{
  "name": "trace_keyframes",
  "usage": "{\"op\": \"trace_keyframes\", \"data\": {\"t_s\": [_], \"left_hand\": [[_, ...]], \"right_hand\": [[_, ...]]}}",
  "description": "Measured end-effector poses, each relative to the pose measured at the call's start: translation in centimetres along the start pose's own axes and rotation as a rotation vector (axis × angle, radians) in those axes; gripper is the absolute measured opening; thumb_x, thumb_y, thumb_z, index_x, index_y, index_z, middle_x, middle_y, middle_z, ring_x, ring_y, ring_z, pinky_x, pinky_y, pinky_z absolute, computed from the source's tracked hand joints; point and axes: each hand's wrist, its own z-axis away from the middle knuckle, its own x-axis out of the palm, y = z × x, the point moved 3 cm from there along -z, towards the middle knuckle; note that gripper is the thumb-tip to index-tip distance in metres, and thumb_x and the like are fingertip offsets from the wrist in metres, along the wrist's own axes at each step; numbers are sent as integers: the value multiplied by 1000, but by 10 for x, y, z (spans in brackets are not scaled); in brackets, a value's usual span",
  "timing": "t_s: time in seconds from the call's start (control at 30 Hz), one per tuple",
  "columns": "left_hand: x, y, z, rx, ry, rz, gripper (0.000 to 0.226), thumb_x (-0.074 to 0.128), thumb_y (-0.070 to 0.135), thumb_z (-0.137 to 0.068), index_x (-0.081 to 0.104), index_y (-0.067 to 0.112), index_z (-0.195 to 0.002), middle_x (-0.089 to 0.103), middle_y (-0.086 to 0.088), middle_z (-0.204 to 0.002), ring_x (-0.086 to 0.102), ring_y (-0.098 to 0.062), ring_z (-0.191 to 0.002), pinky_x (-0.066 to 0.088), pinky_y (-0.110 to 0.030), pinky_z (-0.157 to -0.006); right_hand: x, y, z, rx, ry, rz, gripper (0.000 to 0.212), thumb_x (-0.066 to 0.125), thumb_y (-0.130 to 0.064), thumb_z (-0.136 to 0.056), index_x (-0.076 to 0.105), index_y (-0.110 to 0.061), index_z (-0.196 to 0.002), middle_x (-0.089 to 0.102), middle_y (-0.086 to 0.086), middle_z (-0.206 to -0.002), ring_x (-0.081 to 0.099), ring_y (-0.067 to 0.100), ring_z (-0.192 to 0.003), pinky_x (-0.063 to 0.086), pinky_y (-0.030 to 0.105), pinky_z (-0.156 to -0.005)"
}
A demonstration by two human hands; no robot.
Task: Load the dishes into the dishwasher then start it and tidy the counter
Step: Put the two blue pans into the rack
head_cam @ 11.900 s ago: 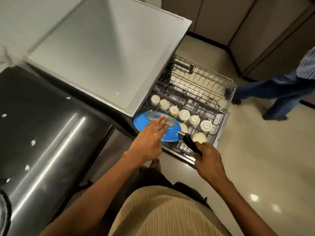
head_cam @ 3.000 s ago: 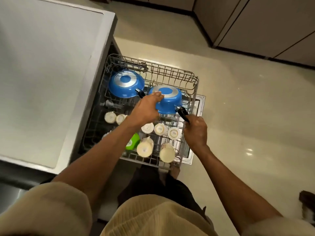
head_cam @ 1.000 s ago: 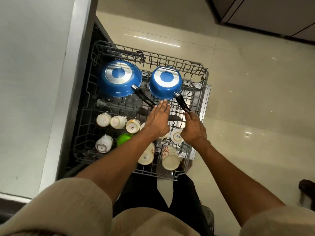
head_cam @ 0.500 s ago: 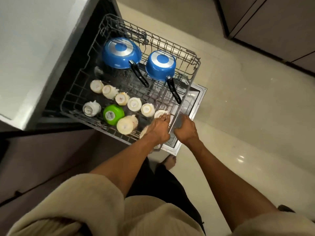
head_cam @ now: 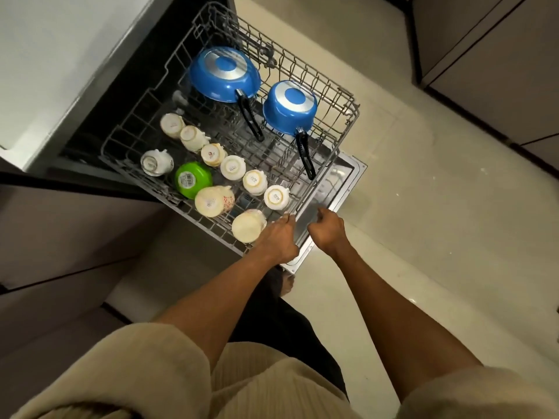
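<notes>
Wire rack (head_cam: 344, 116) of the dishwasher stood pulled out over the lowered door (head_cam: 338, 189), and my left hand (head_cam: 276, 237) had its fingers curled on the rack's near front rim while my right hand (head_cam: 328, 228) hung just beside it, loosely curled, gripping nothing I could see. Inside lay two blue pans, the wide one (head_cam: 223, 74) and the smaller one (head_cam: 290, 107), upside down at the far end with black handles pointing toward me, and nearer sat inverted white cups (head_cam: 233, 167) around a green bowl (head_cam: 192, 179). Grey countertop (head_cam: 60, 49) ran to the left, pale floor (head_cam: 423, 207) to the right.
</notes>
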Motion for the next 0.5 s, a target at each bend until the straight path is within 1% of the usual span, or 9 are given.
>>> {"op": "trace_keyframes", "data": {"t_s": [0.07,0.13,0.17,0.27,0.3,0.37,0.4,0.47,0.5], "left_hand": [[-3,1,-3,-17,5,34,86,61,15,-80,20,3,-155,30,-19,-158,38,-35,-141,35,-40,-115],[-5,2,-6,-32,0,47,87,61,17,-78,20,4,-155,31,-17,-157,40,-36,-139,38,-43,-112],[-6,4,-7,-33,-5,51,88,61,17,-78,20,4,-154,32,-17,-157,40,-36,-139,39,-43,-111],[-7,4,-16,-30,-18,71,88,61,16,-76,21,1,-153,35,-19,-154,43,-37,-136,43,-43,-108],[-8,5,-19,-31,-17,83,88,61,15,-76,21,-1,-153,36,-20,-153,44,-38,-135,44,-43,-107],[-10,8,-22,-48,0,124,85,62,15,-78,23,-2,-151,40,-21,-150,46,-38,-133,45,-43,-104],[-9,9,-23,-64,11,138,82,62,15,-79,24,-2,-151,40,-20,-149,46,-38,-132,43,-43,-103],[-7,15,-21,-101,32,189,82,62,16,-82,22,0,-152,37,-19,-152,42,-37,-136,40,-42,-104],[-5,18,-20,-117,43,237,84,63,16,-82,21,1,-153,33,-19,-155,38,-36,-139,38,-41,-107]], "right_hand": [[0,-7,-8,-19,-10,19,42,59,-7,-85,60,-1,-127,66,15,-106,61,34,-102,45,29,-78],[-2,-16,-16,-25,-14,36,32,59,-6,-86,60,-1,-117,65,15,-99,60,37,-98,43,29,-74],[-4,-19,-19,-23,-11,43,30,59,-6,-86,59,-1,-116,65,15,-99,60,37,-99,42,29,-73],[-10,-29,-33,-9,-7,37,41,59,-5,-87,56,0,-127,65,19,-116,58,37,-113,45,31,-82],[-13,-32,-38,2,-1,34,41,59,-5,-86,57,-1,-127,65,16,-114,57,37,-112,44,29,-81],[-16,-33,-49,34,15,-4,35,61,-6,-85,59,-5,-120,62,7,-95,57,31,-99,43,27,-71],[-18,-34,-53,53,19,-36,37,62,-7,-85,58,-3,-121,59,4,-91,56,28,-94,43,26,-70],[-24,-36,-61,96,11,-98,45,65,-8,-86,56,2,-129,58,4,-95,56,26,-95,46,29,-76],[-27,-36,-65,124,7,-133,45,66,-9,-86,57,2,-129,57,3,-99,56,25,-97,47,32,-81]]}}
